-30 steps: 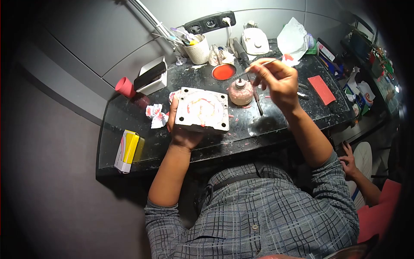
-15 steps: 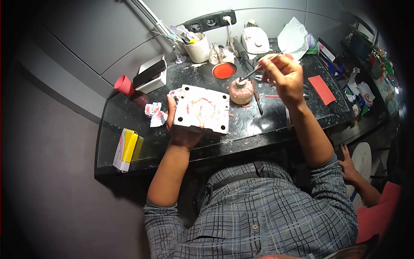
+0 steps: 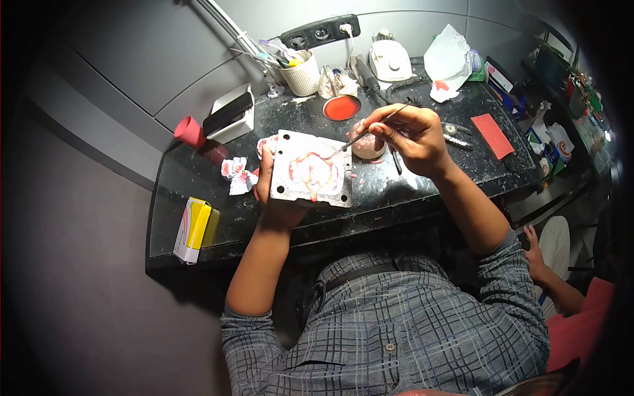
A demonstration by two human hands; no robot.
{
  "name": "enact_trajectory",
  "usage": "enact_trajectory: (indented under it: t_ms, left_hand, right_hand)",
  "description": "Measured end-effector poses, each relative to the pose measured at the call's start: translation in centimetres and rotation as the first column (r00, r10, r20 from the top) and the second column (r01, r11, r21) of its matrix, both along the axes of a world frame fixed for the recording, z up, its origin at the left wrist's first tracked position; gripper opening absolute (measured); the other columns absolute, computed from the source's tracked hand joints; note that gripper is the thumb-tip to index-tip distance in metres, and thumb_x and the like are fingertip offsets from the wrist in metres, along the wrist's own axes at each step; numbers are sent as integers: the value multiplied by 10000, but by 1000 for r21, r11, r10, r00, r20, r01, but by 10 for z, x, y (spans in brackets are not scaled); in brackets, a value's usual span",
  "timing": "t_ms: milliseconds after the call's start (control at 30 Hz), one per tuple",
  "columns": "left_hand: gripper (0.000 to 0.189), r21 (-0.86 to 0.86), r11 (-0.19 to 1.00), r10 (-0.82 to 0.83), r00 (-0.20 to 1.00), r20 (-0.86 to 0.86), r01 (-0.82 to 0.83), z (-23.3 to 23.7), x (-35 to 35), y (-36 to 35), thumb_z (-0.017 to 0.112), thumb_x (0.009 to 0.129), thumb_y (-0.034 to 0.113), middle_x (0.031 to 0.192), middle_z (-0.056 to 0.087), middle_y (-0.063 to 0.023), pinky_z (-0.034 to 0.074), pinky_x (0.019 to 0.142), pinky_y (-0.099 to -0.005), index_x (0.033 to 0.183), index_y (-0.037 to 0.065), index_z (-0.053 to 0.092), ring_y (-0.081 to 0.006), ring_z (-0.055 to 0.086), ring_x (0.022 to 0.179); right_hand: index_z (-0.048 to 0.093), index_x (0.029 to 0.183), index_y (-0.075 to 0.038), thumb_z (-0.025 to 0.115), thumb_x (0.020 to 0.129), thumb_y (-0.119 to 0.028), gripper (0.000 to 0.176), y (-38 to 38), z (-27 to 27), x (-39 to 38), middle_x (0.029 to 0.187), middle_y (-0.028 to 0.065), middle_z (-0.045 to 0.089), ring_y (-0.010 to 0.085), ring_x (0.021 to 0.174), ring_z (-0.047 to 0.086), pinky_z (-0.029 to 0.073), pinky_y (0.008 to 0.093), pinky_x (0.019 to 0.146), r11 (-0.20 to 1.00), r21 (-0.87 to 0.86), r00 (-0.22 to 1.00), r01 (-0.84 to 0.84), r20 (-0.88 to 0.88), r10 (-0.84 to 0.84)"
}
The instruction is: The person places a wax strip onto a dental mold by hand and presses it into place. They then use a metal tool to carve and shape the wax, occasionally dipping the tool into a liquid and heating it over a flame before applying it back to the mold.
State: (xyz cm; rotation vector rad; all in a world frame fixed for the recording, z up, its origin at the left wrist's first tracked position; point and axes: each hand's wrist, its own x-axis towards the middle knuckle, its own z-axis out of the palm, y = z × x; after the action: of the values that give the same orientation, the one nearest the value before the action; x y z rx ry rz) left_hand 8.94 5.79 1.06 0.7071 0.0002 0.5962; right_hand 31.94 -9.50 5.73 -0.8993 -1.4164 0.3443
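Note:
My left hand (image 3: 282, 212) holds up a dental flask half (image 3: 314, 193), its thumb along the left side and the palm beneath. White plaster fills the flask, with reddish wax marks in an arch shape and dark holes at the corners. In my right hand (image 3: 417, 140) a thin metal wax carver (image 3: 360, 136) is pinched between thumb and fingers. The carver's tip points down-left and is right at the arch on the plaster. Partly hidden behind my right hand stands a round pinkish glass jar (image 3: 367, 149). White plaster pieces with red wax (image 3: 238, 175) lie left of the flask.
A shallow dish of red wax (image 3: 341, 107) sits at the back, near a woven cup of tools (image 3: 302, 74) and a white device (image 3: 389, 61). A pink wax sheet (image 3: 493, 137) lies to the right, a yellow-white box (image 3: 192, 230) to the left. Another person's hand (image 3: 533, 245) shows at lower right.
My right hand has moved left and down from above the jar, bringing the carver's tip to the plaster. The flask in my left hand has shifted slightly.

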Motion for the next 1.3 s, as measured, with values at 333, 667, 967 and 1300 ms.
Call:
enact_trajectory:
  t_ms: [333,667,967,1300]
  left_hand:
    - [1015,-233,972,52,997,63,-36,2,-2,7,447,931,799,1499,493,-281,444,1077,-673,1531,-18,396,-483,527,1332]
    - [989,178,952,230,966,121,-249,6,-14,8,662,911,637,1613,358,-231,257,1089,-851,1600,49,265,-492,368,1460]
    - [1054,-47,988,152,984,97,-148,9,-12,-4,533,836,857,1654,303,-188,300,965,-913,1608,175,306,-546,330,1458]
    - [1016,94,988,120,993,19,-121,6,-13,-3,535,856,826,1539,436,-230,513,818,-820,1577,141,325,-518,529,1295]
  right_hand:
    - [738,1038,22,688,995,-79,120,0,-1,37,896,74,777,93,787,718,576,235,676,876,17,876,481,-25,-481]
    - [712,1041,29,684,999,-78,118,-4,6,38,919,105,766,150,817,750,615,269,682,932,-71,912,357,-189,-364]
    - [721,1039,33,733,944,-8,104,1,3,33,991,112,764,156,896,751,624,268,772,953,-58,939,297,-161,-303]
    - [701,1064,14,681,996,-70,111,-5,4,51,943,102,760,155,846,744,610,269,685,937,-42,912,348,-216,-348]
